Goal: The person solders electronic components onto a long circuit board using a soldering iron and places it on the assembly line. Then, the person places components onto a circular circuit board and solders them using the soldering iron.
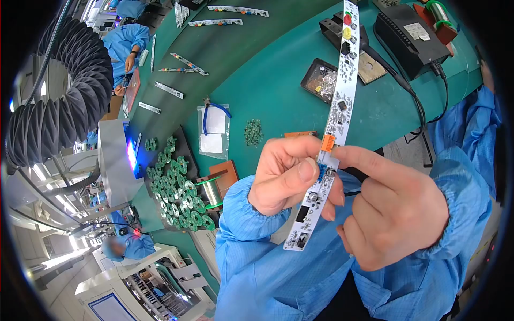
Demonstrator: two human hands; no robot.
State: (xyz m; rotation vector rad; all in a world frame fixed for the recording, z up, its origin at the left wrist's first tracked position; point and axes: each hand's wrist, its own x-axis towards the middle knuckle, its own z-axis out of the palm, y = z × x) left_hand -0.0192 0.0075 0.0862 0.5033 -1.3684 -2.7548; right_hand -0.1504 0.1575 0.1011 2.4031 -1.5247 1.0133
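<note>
A long white circuit board [344, 107] stands tilted in front of me, with coloured connectors and small black parts along its face. My left hand [286, 179] pinches it in its lower half, thumb on the face beside a blue component [322, 172]. Just above the thumb sits an orange connector [328, 143]. My right hand [393, 206] reaches in from the right, its index fingertip touching the board's edge by that connector. The other right fingers are curled in, and whatever they may hold is hidden.
On the green table [284, 80] lie blue-handled cutters [206, 119] on a bag, a pile of small green parts [253, 132], round green boards [174, 187], a solder spool [210, 192], a scrap tray [319, 80] and a black box [412, 35]. Other people work nearby.
</note>
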